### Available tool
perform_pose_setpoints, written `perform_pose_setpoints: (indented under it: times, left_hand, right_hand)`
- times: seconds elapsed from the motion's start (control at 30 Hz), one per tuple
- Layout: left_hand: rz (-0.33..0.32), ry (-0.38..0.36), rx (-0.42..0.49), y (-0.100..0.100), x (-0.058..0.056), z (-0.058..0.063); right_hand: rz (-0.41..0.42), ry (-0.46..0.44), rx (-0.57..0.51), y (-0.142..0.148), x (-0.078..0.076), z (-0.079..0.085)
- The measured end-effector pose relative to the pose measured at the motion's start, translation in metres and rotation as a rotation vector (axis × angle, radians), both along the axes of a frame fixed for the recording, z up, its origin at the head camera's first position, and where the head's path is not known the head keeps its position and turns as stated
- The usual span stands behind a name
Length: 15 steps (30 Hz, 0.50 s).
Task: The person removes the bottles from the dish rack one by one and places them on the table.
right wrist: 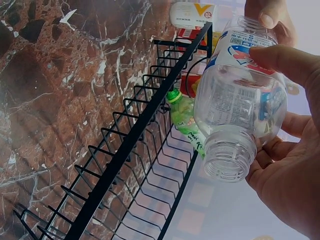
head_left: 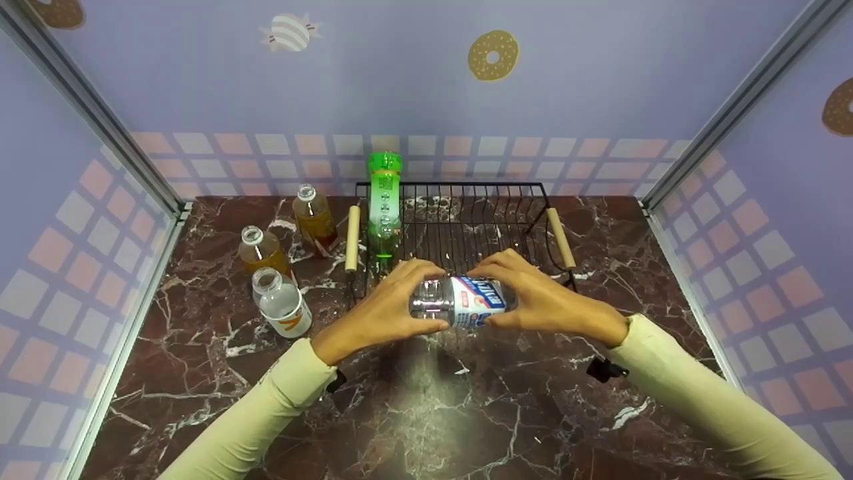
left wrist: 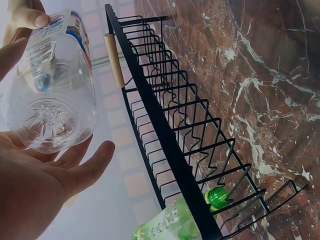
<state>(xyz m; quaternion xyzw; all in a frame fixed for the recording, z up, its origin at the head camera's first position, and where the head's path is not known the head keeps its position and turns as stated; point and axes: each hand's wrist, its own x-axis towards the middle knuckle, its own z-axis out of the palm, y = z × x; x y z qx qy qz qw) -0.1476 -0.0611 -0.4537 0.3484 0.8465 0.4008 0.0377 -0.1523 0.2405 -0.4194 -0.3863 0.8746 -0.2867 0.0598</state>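
Grasping the bottle (head_left: 436, 300) sideways between left hand (head_left: 390, 310) and right hand (head_left: 543, 297), above the counter (head_left: 466, 413) by the rack (left wrist: 159, 117) — probably light, slick, easily dented, so best held round the label (head_left: 478, 301).

The head view looks forward and down over the counter (head_left: 433, 407); both wrist views (close in, turned sideways) face the far wall (head_left: 400, 87) from left and right, sharing the rack (left wrist: 174, 150) and held bottle (left wrist: 55, 90).

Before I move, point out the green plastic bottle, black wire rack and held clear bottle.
Green plastic bottle (head_left: 384, 208), head view, middle body.
Black wire rack (left wrist: 155, 107), left wrist view, broad rail.
Held clear bottle (right wrist: 236, 100), right wrist view, transparent body.
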Motion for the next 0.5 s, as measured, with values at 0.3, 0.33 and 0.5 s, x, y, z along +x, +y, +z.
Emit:
perform_pose_setpoints:
  times: [0.3,0.33,0.5]
  left_hand:
    - [-0.034,-0.015,-0.060,0.0043,-0.0011,0.0031]
    - [-0.035,-0.012,-0.070,0.0047,-0.0010,0.0034]
    - [-0.040,0.014,-0.096,0.0076,0.0000,0.0038]
  right_hand:
    - [0.023,-0.007,-0.006,-0.0032,0.0027,0.0003]
    - [0.025,-0.007,-0.005,-0.0035,0.0029,0.0004]
    - [0.036,-0.003,0.003,-0.0051,0.0038,0.0002]
